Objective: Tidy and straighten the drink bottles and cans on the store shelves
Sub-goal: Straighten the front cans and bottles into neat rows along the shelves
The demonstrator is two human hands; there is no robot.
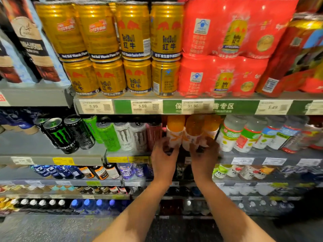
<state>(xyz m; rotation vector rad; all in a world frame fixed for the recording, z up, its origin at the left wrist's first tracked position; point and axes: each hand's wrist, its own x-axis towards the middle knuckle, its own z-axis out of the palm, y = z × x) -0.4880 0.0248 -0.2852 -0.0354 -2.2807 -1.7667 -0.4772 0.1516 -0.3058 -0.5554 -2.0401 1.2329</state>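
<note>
Left hand (163, 155) grips one orange juice bottle (174, 131), right hand (203, 151) its 3 o'clock neighbour (193, 132), second shelf (262, 155). Likely heavy, slick, rigid; hold low at the label.

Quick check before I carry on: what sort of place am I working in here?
Almost certainly a shop's drinks aisle: tiered shelves with price tags on the edges, stacked gold cans, and hands on orange bottles.
</note>
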